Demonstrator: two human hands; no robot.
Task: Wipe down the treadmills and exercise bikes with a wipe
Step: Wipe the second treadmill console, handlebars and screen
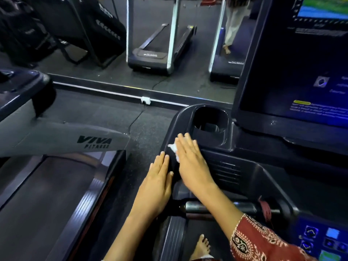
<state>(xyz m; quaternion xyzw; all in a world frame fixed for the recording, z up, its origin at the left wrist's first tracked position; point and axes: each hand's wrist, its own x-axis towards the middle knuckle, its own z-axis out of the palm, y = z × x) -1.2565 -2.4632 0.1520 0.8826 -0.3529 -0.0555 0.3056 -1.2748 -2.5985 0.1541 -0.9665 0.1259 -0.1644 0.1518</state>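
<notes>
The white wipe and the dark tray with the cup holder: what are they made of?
The wipe looks like thin white paper or nonwoven tissue, crumpled under the right hand. The tray seems moulded dark plastic, semi-gloss: rounded seamless edges, soft reflections.

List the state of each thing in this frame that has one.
wipe: crumpled, pressed against the console tray
right hand: fingers straight, pressing on the wipe
left hand: flat on the tray's edge, holding nothing
cup holder: nothing seen inside
screen: lit
</notes>
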